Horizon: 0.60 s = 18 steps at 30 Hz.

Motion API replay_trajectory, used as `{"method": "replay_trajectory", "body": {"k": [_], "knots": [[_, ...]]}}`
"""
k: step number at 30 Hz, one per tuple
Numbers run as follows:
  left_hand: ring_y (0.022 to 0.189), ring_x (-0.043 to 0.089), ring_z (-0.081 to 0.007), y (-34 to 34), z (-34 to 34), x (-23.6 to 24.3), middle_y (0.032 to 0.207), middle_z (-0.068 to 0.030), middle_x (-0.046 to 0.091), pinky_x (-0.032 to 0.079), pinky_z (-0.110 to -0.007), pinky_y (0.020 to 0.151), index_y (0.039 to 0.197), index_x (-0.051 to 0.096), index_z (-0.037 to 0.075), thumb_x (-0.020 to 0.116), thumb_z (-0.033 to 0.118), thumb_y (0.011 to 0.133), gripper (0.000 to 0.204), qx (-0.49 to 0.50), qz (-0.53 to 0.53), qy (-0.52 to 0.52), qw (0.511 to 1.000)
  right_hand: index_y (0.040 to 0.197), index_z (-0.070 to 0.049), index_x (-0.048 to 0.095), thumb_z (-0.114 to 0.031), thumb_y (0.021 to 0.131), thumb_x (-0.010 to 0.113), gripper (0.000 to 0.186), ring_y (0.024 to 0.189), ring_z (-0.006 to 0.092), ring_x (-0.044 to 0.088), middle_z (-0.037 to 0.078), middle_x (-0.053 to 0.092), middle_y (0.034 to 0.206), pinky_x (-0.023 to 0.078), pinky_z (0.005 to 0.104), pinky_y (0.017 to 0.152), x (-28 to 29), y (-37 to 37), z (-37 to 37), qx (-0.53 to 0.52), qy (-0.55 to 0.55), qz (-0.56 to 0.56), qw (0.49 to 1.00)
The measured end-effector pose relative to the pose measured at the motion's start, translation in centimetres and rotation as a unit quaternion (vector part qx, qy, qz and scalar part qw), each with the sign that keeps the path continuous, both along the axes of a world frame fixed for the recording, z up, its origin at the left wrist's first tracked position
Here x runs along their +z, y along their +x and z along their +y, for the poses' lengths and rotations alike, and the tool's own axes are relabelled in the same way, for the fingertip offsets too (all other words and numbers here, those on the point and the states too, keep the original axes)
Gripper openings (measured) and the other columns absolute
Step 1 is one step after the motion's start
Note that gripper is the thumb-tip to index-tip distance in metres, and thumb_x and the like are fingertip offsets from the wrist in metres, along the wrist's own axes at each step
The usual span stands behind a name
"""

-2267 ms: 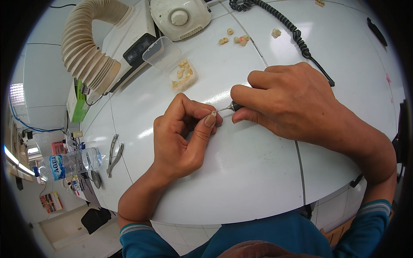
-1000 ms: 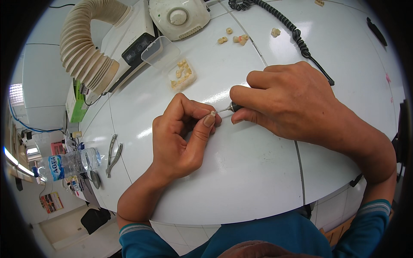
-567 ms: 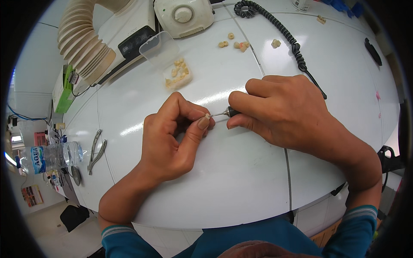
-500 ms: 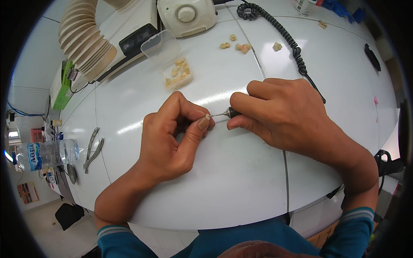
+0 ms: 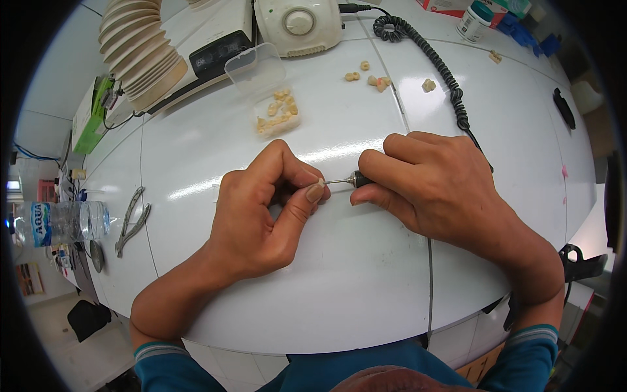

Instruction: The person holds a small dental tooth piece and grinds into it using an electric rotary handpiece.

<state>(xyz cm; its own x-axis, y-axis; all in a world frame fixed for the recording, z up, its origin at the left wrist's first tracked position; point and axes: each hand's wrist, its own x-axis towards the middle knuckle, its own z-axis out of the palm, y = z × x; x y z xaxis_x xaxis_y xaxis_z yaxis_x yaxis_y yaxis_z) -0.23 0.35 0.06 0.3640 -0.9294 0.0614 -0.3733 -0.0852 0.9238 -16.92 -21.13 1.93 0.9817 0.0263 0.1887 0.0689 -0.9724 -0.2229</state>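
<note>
My left hand [image 5: 251, 212] pinches a tiny whitish tooth-shaped piece [image 5: 321, 183] between thumb and index finger, which cover most of it. From the right, my right hand [image 5: 441, 183] grips a rotary handpiece [image 5: 359, 179] with a black body and metal nose. Its thin metal bur [image 5: 337, 181] points left and its tip meets the piece or lies right against it. Beyond my left hand, a clear plastic box [image 5: 262, 132] holds several cream tooth-shaped pieces, its clear lid [image 5: 251, 68] tilted open.
A beige control box [image 5: 320, 29] with a dial stands at the back, its black coiled cord [image 5: 431, 62] running right. Loose tooth pieces [image 5: 379, 83] lie beyond my right hand. A ribbed hose [image 5: 137, 49] hangs back left. Pliers [image 5: 132, 222] and a plastic bottle [image 5: 72, 223] lie left.
The whole view has shifted a little, showing more of the white jar at the back right. Both hands keep the same grip, with the bur still at the piece.
</note>
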Motion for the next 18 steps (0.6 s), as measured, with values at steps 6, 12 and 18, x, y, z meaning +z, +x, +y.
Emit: {"method": "replay_trajectory", "body": {"k": [6,12,18], "knots": [[0.087,0.067,-0.0118,0.05,-0.04,0.0,0.104,-0.0158,0.075,0.057,-0.029,0.079,0.107,0.055,0.0,0.064,-0.003,0.111,0.011,0.001,-0.006,0.002,1.0,0.103,-0.016,0.07,-0.048,0.106,0.074,0.033,0.072,0.0236,0.074,0.001,0.066,0.077,0.052,0.0398,0.051,0.06,0.09,-0.06,0.001,-0.001,0.005,1.0],[0.088,0.068,-0.0117,0.04,-0.04,0.11,0.104,-0.0156,0.075,0.057,-0.029,0.08,0.108,0.055,0.0,0.064,-0.002,0.111,0.009,0.001,-0.006,0.003,1.0,0.103,-0.016,0.07,-0.049,0.106,0.073,0.033,0.072,0.0237,0.074,0.001,0.067,0.078,0.052,0.0397,0.052,0.01,0.12,-0.05,0.0,0.0,0.003,1.0],[0.09,0.068,-0.0112,-0.05,0.15,-0.25,0.108,-0.0137,0.075,0.058,-0.029,0.081,0.112,0.057,-0.001,0.064,-0.003,0.111,0.007,0.007,-0.001,-0.009,1.0,0.102,-0.016,0.069,-0.048,0.105,0.075,0.033,0.07,0.0235,0.073,0.001,0.065,0.077,0.051,0.0397,0.052,-0.07,0.16,0.06,-0.005,-0.001,-0.009,1.0]]}}
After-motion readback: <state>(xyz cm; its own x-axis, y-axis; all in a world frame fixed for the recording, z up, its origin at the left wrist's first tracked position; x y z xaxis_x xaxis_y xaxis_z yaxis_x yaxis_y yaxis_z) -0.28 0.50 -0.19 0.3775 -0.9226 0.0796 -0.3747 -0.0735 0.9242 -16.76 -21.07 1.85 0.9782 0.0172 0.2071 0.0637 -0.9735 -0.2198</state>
